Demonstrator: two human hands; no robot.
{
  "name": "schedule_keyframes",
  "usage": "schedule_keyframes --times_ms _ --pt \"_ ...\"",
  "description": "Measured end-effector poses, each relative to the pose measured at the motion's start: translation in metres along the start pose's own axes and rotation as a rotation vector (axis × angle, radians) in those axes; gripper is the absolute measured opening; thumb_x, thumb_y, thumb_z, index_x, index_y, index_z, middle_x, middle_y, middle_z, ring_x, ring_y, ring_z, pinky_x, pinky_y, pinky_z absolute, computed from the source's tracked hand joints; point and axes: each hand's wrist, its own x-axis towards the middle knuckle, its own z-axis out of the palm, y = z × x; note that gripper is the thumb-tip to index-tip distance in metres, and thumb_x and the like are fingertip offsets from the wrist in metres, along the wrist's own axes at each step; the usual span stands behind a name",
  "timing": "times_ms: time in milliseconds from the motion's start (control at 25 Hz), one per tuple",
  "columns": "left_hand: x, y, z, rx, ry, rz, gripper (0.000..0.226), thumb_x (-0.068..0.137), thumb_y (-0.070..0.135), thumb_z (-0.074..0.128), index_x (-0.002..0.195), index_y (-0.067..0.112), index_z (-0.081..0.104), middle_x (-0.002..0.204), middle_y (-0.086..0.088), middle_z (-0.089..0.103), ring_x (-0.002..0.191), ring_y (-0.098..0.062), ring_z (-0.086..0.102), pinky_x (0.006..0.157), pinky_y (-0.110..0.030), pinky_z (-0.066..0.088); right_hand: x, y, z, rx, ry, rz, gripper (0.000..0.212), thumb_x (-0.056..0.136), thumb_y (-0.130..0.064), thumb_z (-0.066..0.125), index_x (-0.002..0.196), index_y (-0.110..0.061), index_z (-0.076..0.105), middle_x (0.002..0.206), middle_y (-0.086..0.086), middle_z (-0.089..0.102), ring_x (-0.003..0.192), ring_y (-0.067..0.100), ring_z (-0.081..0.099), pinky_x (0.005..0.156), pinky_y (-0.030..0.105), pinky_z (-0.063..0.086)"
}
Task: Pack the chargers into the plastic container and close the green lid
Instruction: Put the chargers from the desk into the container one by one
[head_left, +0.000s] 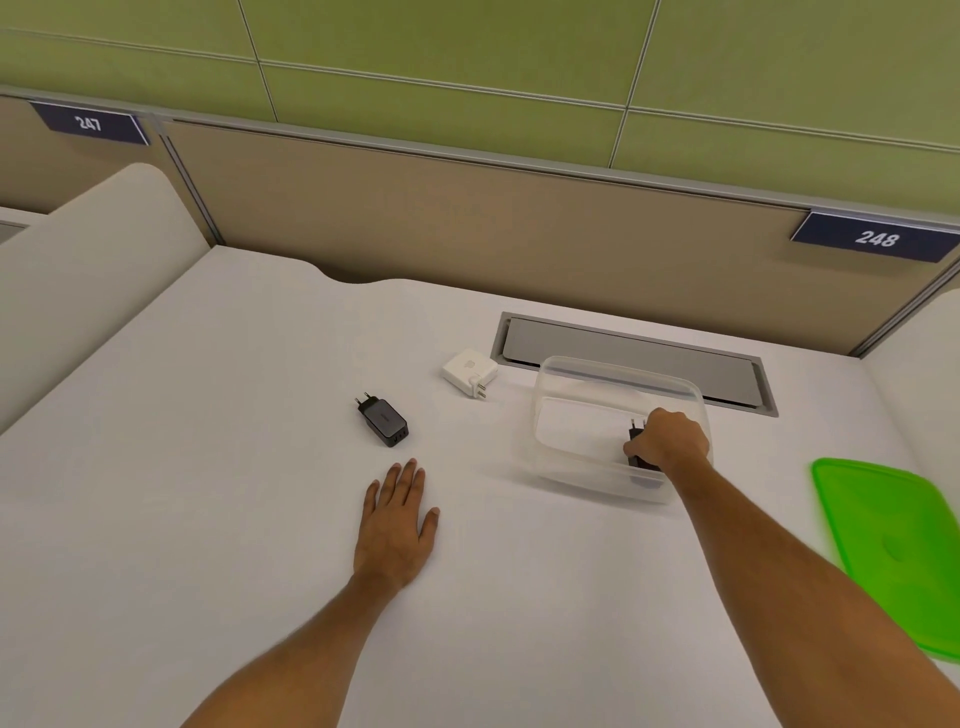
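Observation:
A clear plastic container (582, 371) stands open on the white desk, right of centre. Inside it, my right hand (670, 439) is closed around a black charger (636, 431), held near the container's right front corner; most of that charger is hidden by my fingers. Another black charger (383, 420) lies on the desk left of the container, just beyond my left hand (397, 525), which rests flat with fingers apart and holds nothing. A white charger (469, 370) sits by the container's far left corner. The green lid (893, 551) lies flat at the right edge.
A grey cable hatch (623, 348) is set into the white desk (208, 467) right behind the container. A beige partition (467, 208) closes the desk's far side, with number plates 247 (88, 123) and 248 (877, 239). Rounded white dividers flank both sides.

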Motion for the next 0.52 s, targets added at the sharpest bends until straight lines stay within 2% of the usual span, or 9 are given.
schedule_keyframes --times_ms 360,520 --pt "-0.0007 0.002 -0.001 -0.005 -0.002 -0.005 0.066 0.09 0.048 0.017 0.148 0.017 0.02 0.158 0.001 0.015 0.145 -0.016 0.007 0.118 -0.037 0.0 -0.0066 0.0034 -0.0005 -0.072 -0.036 0.02 0.024 0.073 -0.021 0.069 0.093 -0.01 0.06 0.075 0.003 0.057 0.073 0.024 0.058 0.063 0.028 0.046" --pt "-0.0003 0.0012 -0.0007 0.002 0.001 -0.001 0.068 0.089 0.049 0.013 0.148 0.016 0.02 0.158 0.001 0.015 0.145 -0.017 0.008 0.118 -0.037 0.0 -0.0073 0.0003 -0.0038 -0.138 -0.012 0.021 0.027 0.073 -0.021 0.072 0.097 -0.01 0.063 0.078 0.004 0.059 0.072 0.023 0.057 0.061 0.028 0.045"
